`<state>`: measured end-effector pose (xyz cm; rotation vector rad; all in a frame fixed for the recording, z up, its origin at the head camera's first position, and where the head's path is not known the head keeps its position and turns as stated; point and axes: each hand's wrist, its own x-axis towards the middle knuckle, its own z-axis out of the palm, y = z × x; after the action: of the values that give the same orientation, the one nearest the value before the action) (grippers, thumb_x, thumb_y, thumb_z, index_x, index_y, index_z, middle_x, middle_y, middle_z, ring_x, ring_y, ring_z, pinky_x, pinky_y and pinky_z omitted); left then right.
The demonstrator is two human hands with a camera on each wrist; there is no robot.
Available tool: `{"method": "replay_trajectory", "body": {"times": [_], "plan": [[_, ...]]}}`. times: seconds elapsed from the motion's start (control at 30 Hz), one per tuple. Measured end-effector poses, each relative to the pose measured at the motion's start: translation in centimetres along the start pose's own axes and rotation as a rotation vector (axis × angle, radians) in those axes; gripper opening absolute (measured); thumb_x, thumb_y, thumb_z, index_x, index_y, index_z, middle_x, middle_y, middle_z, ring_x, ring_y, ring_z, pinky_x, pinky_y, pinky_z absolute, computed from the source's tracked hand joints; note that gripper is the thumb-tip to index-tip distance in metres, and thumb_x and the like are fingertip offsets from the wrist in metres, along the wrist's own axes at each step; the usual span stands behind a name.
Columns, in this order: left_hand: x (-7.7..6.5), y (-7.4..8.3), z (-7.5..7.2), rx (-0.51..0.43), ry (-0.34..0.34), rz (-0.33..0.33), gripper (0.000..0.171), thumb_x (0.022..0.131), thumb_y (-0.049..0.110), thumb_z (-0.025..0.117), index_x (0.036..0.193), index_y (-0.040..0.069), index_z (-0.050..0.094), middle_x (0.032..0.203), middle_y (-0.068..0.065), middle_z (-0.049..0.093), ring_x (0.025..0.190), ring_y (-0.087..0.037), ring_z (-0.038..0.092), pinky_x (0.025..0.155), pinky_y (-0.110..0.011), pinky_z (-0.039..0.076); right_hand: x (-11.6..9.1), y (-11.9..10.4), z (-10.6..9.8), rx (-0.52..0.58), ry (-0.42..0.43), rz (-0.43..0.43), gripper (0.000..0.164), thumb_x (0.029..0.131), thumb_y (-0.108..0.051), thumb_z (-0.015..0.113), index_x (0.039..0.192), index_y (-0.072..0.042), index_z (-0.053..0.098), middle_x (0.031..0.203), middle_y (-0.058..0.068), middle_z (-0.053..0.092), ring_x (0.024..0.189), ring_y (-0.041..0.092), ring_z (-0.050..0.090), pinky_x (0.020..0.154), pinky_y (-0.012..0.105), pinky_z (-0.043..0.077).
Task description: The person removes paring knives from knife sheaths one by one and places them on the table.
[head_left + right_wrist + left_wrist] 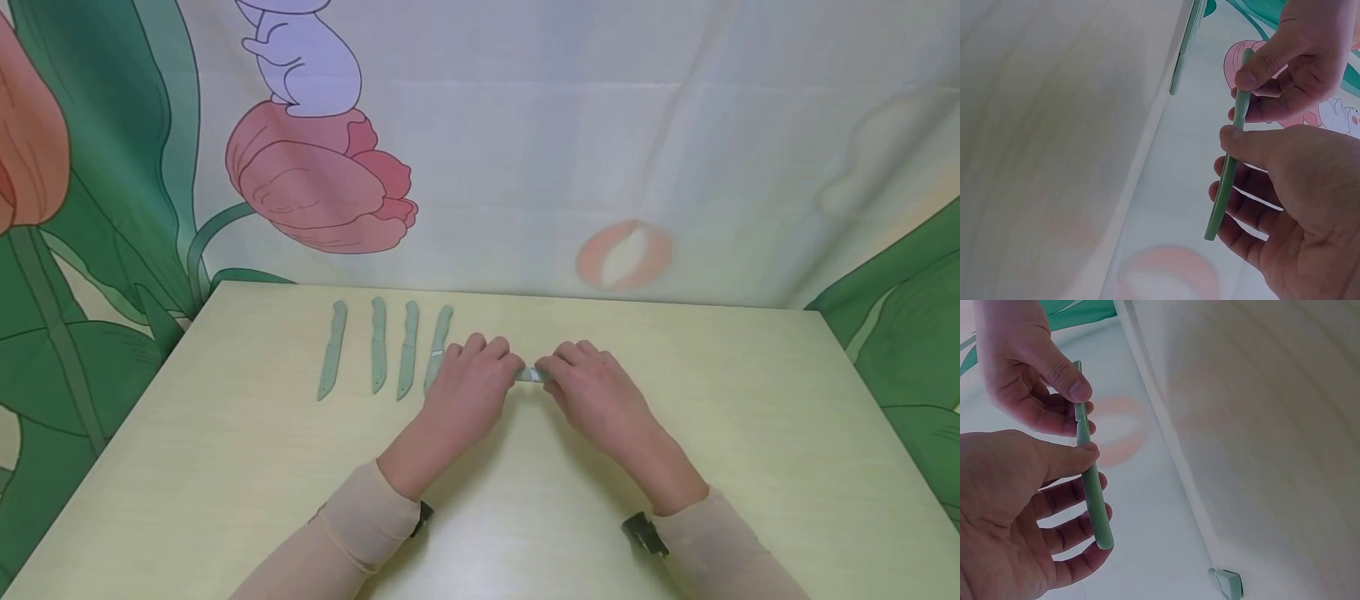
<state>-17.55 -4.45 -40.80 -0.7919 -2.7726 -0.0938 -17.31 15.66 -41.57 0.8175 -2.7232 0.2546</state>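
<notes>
Knives (378,343), all green, are numbering five: four are lying side by side on the table (735,433), and one held knife (1095,499) is stretching between the left hand (472,383) and the right hand (596,392). Each hand is pinching one half between thumb and fingers. One pale band (533,376) is showing between the hands, another on the lying knife nearest the left hand. Whether the knives are wearing sheaths with blades inside, I cannot tell.
</notes>
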Motion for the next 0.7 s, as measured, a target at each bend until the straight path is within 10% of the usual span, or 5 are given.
{"method": "replay_trajectory", "body": {"times": [0.7], "plan": [[0.04,-0.19,-0.48,-0.019,-0.033,-0.006,0.013,0.100,0.012,0.076,0.112,0.017,0.078,0.093,0.000,0.061,0.081,-0.022,0.048,0.068,-0.032,0.041,0.04,0.33,-0.27,0.016,-0.023,0.004,0.028,0.090,-0.008,0.086,0.116,-0.010,0.077,0.102,0.002,0.069,0.084,0.021,0.055,0.068,0.031,0.046]]}}
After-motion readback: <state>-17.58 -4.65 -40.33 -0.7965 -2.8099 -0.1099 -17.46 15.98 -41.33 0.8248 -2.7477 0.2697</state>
